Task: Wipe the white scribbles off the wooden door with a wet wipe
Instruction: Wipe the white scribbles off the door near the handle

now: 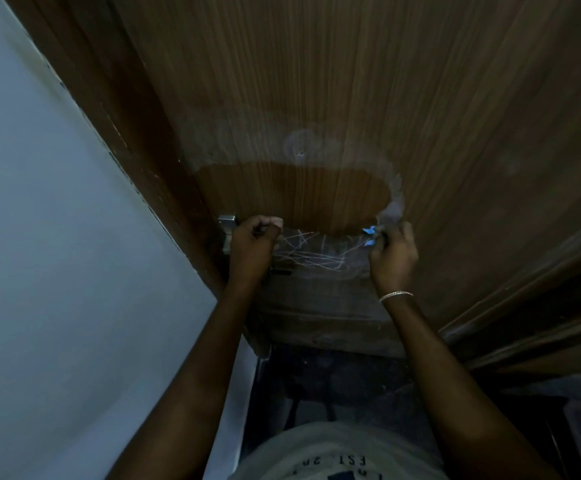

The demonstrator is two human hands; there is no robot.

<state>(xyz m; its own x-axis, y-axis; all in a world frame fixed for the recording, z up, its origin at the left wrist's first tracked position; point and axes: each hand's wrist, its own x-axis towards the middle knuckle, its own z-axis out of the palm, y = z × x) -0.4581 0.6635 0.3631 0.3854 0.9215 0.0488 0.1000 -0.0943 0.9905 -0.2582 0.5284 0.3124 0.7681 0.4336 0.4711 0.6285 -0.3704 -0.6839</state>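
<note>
The wooden door [351, 81] fills the view ahead. A dark wet oval [292, 199] with a pale smeared rim lies at its middle. Below the oval, thin white scribbles [313, 252] cross the wood between my two hands. My left hand [252, 247] is curled, and its fingertips pinch a pale edge near the door handle. My right hand [393, 252], a bracelet on its wrist, pinches something with small blue bits at its fingertips. A thin, hazy wet wipe [320, 268] seems stretched between both hands over the scribbles; its outline is faint.
A metal door handle [227, 233] sits just left of my left hand, by the dark door frame [136, 140]. A pale wall [39, 237] runs along the left. Wooden mouldings [531, 306] stand at the right, and a dark floor [334, 382] lies below.
</note>
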